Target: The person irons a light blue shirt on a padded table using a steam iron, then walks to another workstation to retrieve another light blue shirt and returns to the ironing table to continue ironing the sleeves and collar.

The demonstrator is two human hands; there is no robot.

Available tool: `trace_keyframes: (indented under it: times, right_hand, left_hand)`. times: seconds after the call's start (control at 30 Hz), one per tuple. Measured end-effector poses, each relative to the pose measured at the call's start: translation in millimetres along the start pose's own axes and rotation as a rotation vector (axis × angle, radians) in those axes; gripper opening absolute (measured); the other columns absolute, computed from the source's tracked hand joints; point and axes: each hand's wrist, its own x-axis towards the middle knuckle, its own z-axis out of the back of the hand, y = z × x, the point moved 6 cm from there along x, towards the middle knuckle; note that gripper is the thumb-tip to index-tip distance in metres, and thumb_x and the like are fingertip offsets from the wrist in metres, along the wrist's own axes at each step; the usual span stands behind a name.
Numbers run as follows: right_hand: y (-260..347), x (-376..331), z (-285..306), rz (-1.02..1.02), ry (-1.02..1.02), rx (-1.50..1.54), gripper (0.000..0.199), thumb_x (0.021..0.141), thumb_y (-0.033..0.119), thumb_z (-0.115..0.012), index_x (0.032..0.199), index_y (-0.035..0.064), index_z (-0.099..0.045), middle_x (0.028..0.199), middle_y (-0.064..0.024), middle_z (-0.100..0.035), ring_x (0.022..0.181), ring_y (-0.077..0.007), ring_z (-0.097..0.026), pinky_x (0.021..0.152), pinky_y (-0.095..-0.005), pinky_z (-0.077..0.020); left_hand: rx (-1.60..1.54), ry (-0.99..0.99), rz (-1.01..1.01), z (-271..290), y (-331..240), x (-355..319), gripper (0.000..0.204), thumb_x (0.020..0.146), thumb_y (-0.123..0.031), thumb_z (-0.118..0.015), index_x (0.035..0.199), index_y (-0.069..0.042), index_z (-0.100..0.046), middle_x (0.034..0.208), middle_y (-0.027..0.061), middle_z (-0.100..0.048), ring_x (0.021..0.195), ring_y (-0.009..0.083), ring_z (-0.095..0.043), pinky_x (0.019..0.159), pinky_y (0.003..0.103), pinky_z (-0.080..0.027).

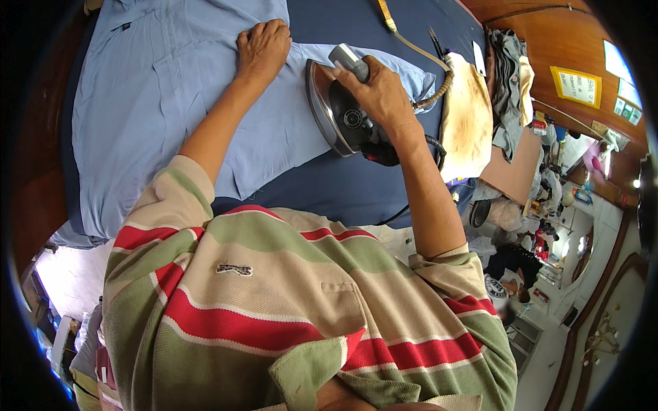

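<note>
A light blue shirt lies spread on a dark blue ironing table. My left hand presses flat on the shirt near its sleeve, fingers bent. My right hand grips the handle of a dark electric iron whose shiny soleplate is tilted up on its side over the shirt's sleeve. A braided cord runs from the iron toward the far side of the table.
A stained beige pad lies right of the iron. Folded grey and cream clothes are piled beyond it against a wooden wall. Cluttered goods and a crouching person are at lower right. My striped shirt fills the foreground.
</note>
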Motion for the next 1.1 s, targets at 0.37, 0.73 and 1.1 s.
trace_keyframes:
  times: [0.37,0.73,1.1]
  right_hand:
    - [17,19,1,0.082,-0.049,-0.157,0.052,0.08,0.047,-0.054,0.089,-0.0041,-0.062,0.076,-0.0252,-0.062,0.077,-0.0398,-0.061,0.071,-0.0424,-0.0491]
    - [15,14,2,0.037,-0.024,-0.107,0.05,0.078,0.044,-0.057,0.093,-0.0032,-0.061,0.076,-0.0236,-0.063,0.076,-0.0379,-0.063,0.071,-0.0402,-0.0492]
    - [-36,-25,-3,-0.221,-0.12,0.397,0.048,0.078,0.029,-0.06,0.109,-0.0048,-0.049,0.089,-0.0162,-0.059,0.081,-0.0215,-0.056,0.074,-0.0322,-0.0446]
  left_hand:
    - [-0.081,0.057,-0.005,6,-1,0,0.017,0.085,-0.028,-0.054,0.091,-0.013,-0.06,0.113,-0.0048,-0.053,0.106,0.0168,-0.049,0.089,0.044,-0.032]
    - [-0.105,0.049,-0.018,3,0,5,0.018,0.084,-0.028,-0.054,0.091,-0.013,-0.062,0.114,-0.0039,-0.054,0.107,0.0173,-0.048,0.09,0.044,-0.03]
    - [-0.084,0.073,-0.076,6,-7,4,0.022,0.08,-0.036,-0.06,0.092,-0.017,-0.06,0.125,-0.0019,-0.05,0.116,0.0172,-0.043,0.095,0.043,-0.024]
